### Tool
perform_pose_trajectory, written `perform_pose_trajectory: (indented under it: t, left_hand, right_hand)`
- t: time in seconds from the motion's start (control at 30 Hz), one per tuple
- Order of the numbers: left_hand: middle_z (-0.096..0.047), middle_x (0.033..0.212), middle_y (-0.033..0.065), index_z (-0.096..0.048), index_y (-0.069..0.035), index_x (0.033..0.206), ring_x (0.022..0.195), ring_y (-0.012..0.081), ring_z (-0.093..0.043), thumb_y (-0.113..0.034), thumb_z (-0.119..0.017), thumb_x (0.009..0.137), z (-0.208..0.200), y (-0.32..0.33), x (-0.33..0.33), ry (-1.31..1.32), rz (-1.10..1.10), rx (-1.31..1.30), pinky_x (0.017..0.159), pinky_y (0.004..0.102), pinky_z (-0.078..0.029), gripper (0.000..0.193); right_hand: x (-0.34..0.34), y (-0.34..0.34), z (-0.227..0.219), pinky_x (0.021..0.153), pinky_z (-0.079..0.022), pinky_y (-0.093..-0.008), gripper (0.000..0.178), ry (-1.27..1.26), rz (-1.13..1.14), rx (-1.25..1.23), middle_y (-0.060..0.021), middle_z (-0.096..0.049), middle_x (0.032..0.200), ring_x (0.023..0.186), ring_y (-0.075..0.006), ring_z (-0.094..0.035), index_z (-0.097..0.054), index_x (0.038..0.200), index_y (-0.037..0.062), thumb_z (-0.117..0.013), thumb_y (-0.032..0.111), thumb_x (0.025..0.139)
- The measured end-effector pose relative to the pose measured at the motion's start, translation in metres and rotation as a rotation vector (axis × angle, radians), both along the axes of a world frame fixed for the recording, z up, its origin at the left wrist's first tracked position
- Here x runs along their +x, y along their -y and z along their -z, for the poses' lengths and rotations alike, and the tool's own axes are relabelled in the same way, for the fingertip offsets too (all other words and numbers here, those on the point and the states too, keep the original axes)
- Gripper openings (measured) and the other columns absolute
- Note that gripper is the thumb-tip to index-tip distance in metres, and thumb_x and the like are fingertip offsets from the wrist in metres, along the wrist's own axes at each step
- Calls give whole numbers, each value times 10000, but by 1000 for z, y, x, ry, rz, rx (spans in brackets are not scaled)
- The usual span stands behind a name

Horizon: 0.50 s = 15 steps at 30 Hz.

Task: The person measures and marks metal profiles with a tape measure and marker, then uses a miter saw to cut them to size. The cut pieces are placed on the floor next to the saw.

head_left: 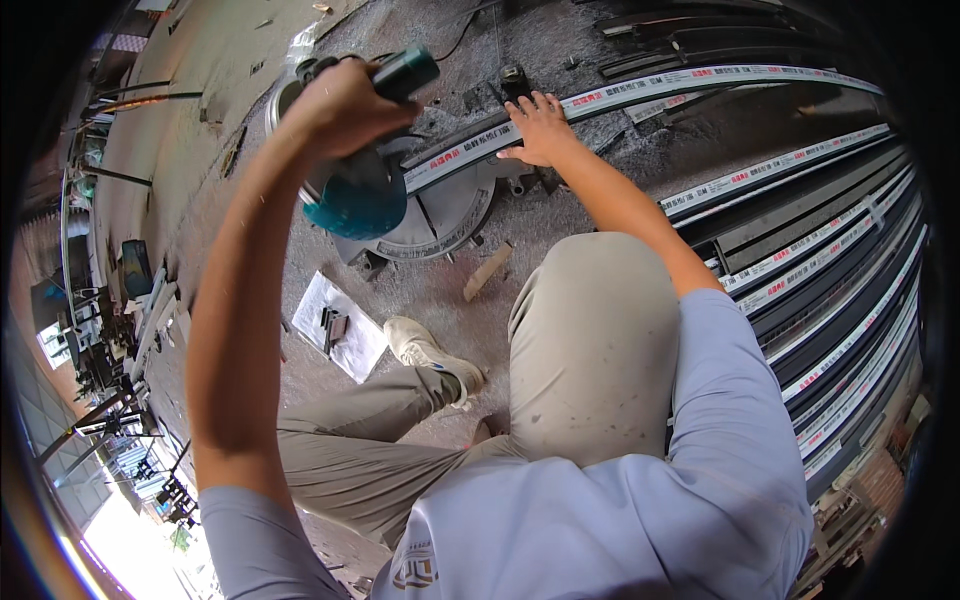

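Note:
My left hand [350, 110] is closed round the handle of a mitre saw, beside a dark green cylindrical part [405, 72]. Below it is the saw's teal guard [355, 200], over the round grey base [450, 225]. A long metal profile [630, 92] with a white printed film lies across the base and runs off to the far right. My right hand [543, 132] spans this profile, fingers over its top and thumb at the near side. The profile's left end is hidden behind the saw head.
Several film-covered profiles [780, 262] lie stacked at the right, close to my right arm. Dark profiles [700, 40] lie at the far right. A white sheet with small dark pieces [338, 328] is by my shoe [425, 350]. A wooden strip [488, 270] lies near the saw.

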<state>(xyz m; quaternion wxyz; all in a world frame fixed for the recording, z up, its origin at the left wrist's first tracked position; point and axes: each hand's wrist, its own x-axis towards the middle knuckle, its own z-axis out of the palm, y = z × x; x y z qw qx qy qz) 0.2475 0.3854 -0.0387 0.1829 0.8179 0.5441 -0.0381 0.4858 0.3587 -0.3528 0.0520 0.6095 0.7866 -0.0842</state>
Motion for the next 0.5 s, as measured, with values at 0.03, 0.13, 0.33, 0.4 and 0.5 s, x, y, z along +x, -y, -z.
perform_pose_trajectory:
  t: [0.03,0.13,0.33,0.4,0.5]
  left_hand:
    - [-763,895,178,-745,15,1135,800,253,-763,-403,-803,790,0,11,7,-54,-58,-56,804,373,-619,545]
    - [-778,936,153,-768,-128,1162,848,316,-767,-377,-773,777,8,60,21,-75,-187,-8,806,420,-609,459]
    - [-760,919,167,-743,-111,1040,872,380,-737,-359,-770,759,34,105,36,-127,-136,98,786,471,-593,376]
    - [-758,921,162,-733,-105,1022,875,379,-734,-353,-771,761,36,111,37,-128,-148,115,784,473,-590,363]
    - [-756,933,154,-727,-103,1031,888,373,-730,-344,-771,763,43,116,39,-122,-138,141,787,467,-586,363]
  right_hand:
    - [2,0,0,1269,-129,-548,1075,-2,2,-7,-151,-352,1637,1539,-409,-243,-314,1631,155,-613,814,836]
    - [-3,1,-2,1271,-121,-546,1077,-21,-2,-17,-155,-350,1638,1547,-412,-229,-315,1631,160,-624,808,829]
    - [1,0,-3,1273,-117,-538,1071,-34,16,-37,-157,-335,1644,1553,-426,-212,-317,1633,163,-652,780,825]
    - [-1,-2,-5,1274,-117,-537,1064,-19,8,-52,-155,-322,1651,1557,-425,-202,-295,1642,171,-640,778,839]
    - [-2,-4,-4,1275,-112,-538,1074,1,15,-82,-153,-314,1655,1558,-420,-198,-267,1652,180,-629,786,843]
